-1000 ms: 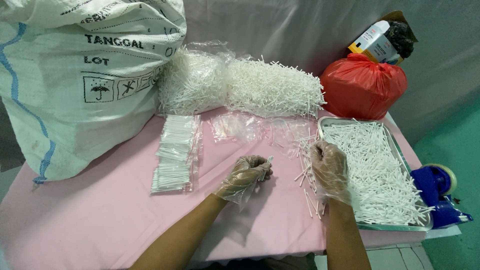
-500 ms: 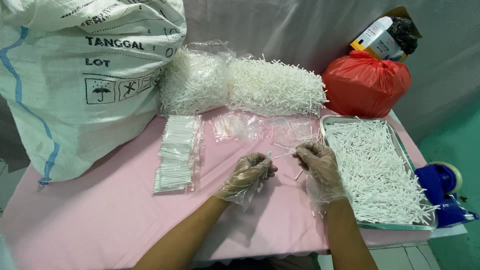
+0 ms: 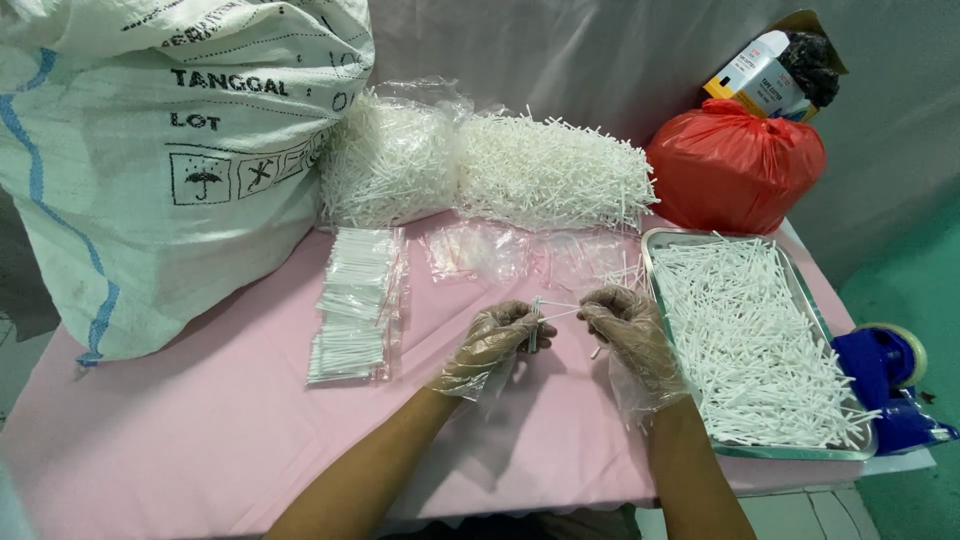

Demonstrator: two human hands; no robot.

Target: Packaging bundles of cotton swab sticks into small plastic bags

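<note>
- White thin sticks [image 3: 553, 311] pinched between both gloved hands, above the pink desk [image 3: 200, 440], just left of the metal tray [image 3: 655, 262].
- Left hand [image 3: 495, 340] clenched on a small upright bundle, long axis near vertical, tips up.
- Right hand [image 3: 628, 325] gripping a few sticks lying roughly level, long axis left to right, free ends pointing at the left hand.
- Both hands equally close, meeting at the sticks.
- Loose stick pile in the tray right of the right hand; filled clear packets [image 3: 355, 305] well left.
</note>
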